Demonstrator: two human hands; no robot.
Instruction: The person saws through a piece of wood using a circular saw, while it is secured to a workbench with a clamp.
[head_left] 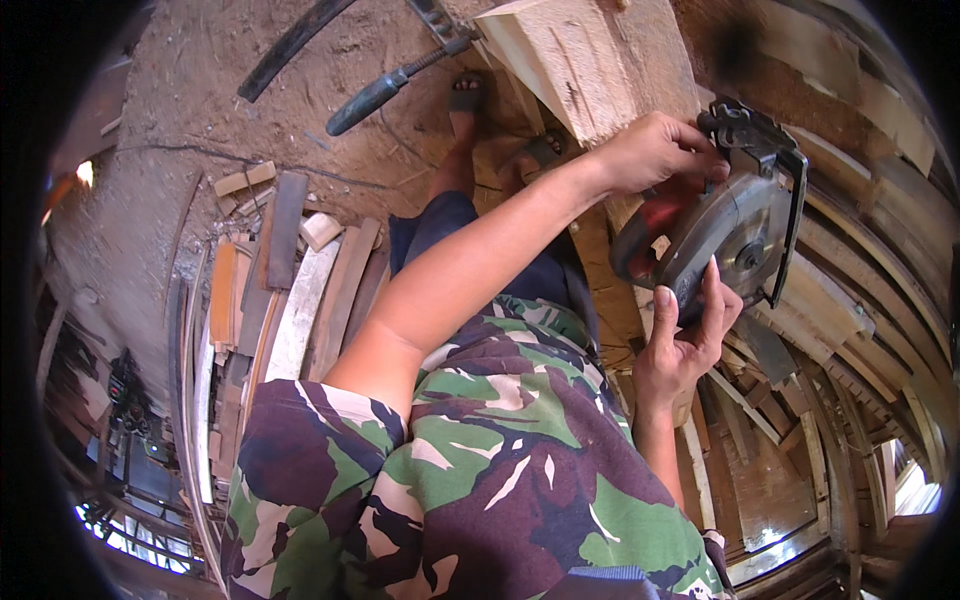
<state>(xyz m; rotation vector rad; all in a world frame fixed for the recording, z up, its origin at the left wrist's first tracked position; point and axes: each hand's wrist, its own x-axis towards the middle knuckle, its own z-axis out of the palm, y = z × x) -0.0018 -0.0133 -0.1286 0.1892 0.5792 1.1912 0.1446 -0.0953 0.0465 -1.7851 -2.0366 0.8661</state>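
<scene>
A circular saw (720, 235) with a red body and a grey guard is held up at the right, turned so its round blade (750, 255) and dark base plate (790, 215) show. My left hand (665, 155) reaches across to its upper end, fingers bent against the part beside the base plate. What exactly those fingertips grip is partly hidden. Lower down, my right hand (685, 335) supports the guard, with thumb and fingers around its lower edge. Just beyond my left hand lies a thick pale timber (575, 65).
A clamp with a dark handle (370, 105) juts out beside the timber. Stacked wood strips (300, 310) lie at the left, and more boards (850, 240) fill the right side. A dark cable (250, 158) crosses the dusty ground. My feet (467, 95) stand near the timber.
</scene>
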